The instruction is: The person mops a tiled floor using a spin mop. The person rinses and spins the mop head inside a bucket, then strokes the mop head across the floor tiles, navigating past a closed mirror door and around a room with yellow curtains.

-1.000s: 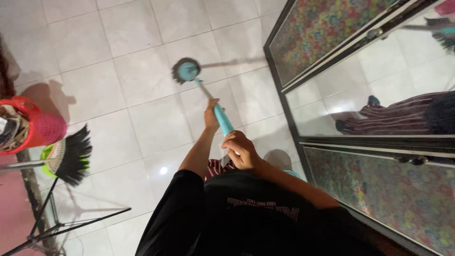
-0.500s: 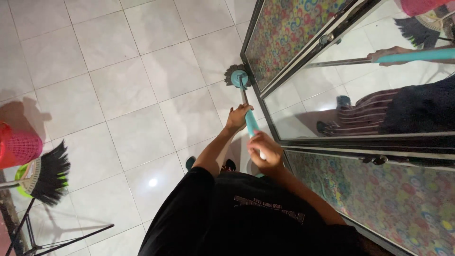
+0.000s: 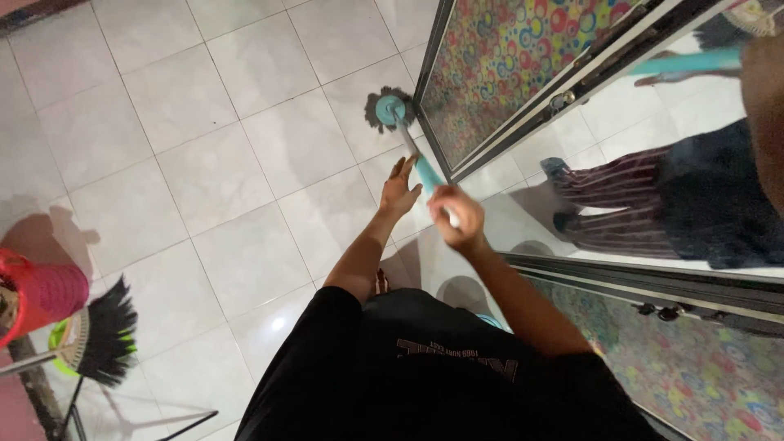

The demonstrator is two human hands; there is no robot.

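Now | mop handle (image 3: 428, 175) between left hand (image 3: 400, 189), right hand (image 3: 454, 219) fingers

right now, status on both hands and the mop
Right hand shut on the teal-handled round mop. Left hand open-fingered against the handle higher up. Mop head on the white tiled floor, right beside the mirrored wardrobe door.

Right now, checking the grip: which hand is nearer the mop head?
Left. The left hand sits lower on the handle, closer to the mop head; the right hand grips higher up, farther back.
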